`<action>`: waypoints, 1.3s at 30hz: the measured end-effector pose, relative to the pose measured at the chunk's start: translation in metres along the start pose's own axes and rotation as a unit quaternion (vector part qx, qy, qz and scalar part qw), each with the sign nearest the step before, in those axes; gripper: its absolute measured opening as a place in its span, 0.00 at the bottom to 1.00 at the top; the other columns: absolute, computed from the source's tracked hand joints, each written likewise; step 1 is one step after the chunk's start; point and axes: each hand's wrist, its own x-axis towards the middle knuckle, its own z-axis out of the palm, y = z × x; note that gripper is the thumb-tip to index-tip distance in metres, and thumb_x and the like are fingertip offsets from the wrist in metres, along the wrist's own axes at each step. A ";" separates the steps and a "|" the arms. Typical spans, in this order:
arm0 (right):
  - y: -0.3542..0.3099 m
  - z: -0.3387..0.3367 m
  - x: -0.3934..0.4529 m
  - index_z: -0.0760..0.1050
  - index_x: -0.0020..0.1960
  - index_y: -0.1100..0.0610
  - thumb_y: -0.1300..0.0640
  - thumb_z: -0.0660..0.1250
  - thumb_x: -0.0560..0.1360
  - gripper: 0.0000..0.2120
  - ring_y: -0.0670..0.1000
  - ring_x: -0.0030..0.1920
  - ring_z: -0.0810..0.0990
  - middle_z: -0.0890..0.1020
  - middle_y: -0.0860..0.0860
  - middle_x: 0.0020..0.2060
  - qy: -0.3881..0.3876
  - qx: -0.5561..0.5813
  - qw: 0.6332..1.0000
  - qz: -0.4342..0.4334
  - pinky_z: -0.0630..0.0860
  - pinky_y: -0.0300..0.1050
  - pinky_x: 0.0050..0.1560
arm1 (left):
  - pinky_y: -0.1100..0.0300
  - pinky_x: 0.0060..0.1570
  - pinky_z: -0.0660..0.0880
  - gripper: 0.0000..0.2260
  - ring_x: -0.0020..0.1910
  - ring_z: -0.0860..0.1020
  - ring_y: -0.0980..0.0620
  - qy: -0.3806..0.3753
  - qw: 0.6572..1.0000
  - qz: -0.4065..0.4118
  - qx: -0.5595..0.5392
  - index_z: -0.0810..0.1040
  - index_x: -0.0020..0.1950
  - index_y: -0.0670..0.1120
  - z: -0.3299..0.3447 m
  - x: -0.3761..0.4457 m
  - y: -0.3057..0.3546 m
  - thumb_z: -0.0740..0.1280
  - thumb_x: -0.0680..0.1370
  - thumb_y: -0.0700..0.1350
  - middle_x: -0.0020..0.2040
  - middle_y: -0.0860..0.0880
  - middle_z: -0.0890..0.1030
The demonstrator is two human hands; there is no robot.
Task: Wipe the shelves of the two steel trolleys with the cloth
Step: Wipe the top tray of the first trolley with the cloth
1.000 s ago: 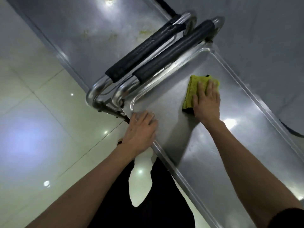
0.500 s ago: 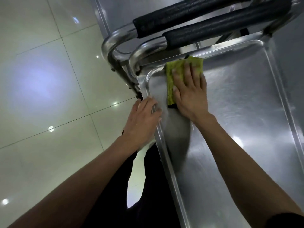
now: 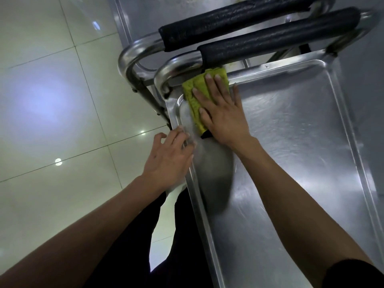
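Observation:
A folded yellow-green cloth (image 3: 194,94) lies in the far left corner of the near trolley's top steel shelf (image 3: 291,146). My right hand (image 3: 222,113) presses flat on the cloth with straight, spread fingers. My left hand (image 3: 168,161) rests on the shelf's left rim, fingers loosely bent over the edge. The second steel trolley (image 3: 166,15) stands right behind, its shelf seen at the top of the view.
Two black foam-covered handles (image 3: 278,44) cross just beyond the cloth, one on each trolley, on curved steel tubes (image 3: 133,61). Glossy pale floor tiles (image 3: 52,121) fill the left. My dark trousers (image 3: 145,246) are below the shelf edge.
My right hand slid the cloth from mid-shelf leftward and up into the far left corner under the handle. My left hand stayed on the left rim.

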 end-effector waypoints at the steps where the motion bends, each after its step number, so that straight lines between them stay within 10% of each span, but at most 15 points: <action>1: 0.008 -0.001 -0.002 0.56 0.81 0.45 0.45 0.49 0.84 0.26 0.56 0.81 0.46 0.51 0.54 0.82 0.000 0.002 1.000 0.009 0.44 0.63 0.79 | 0.45 0.63 0.66 0.14 0.70 0.69 0.46 -0.010 1.000 -0.009 0.004 0.78 0.63 0.50 -0.002 0.002 0.002 0.61 0.80 0.52 0.64 0.47 0.75; 20: 0.199 -0.047 -0.056 0.55 0.80 0.42 0.45 0.46 0.83 0.26 0.52 0.81 0.47 0.51 0.52 0.82 0.010 0.022 0.968 0.251 0.41 0.65 0.78 | 0.35 0.71 0.62 0.28 0.78 0.51 0.37 -0.120 0.992 -0.029 -0.026 0.60 0.75 0.51 -0.013 0.083 0.069 0.65 0.79 0.58 0.77 0.42 0.57; 33: 0.099 -0.014 -0.130 0.61 0.79 0.44 0.46 0.50 0.83 0.25 0.53 0.81 0.49 0.54 0.52 0.81 0.025 0.013 0.980 0.195 0.47 0.60 0.79 | 0.31 0.69 0.60 0.28 0.78 0.42 0.36 -0.158 0.987 0.004 -0.001 0.57 0.79 0.58 -0.014 0.082 0.093 0.59 0.80 0.51 0.80 0.44 0.48; 39: 0.146 -0.027 -0.109 0.54 0.81 0.42 0.45 0.45 0.84 0.25 0.52 0.81 0.44 0.50 0.51 0.82 0.026 0.025 0.949 0.312 0.38 0.63 0.78 | 0.34 0.70 0.60 0.30 0.79 0.40 0.37 -0.168 0.986 0.002 0.017 0.54 0.80 0.54 -0.017 0.082 0.101 0.60 0.80 0.51 0.80 0.43 0.45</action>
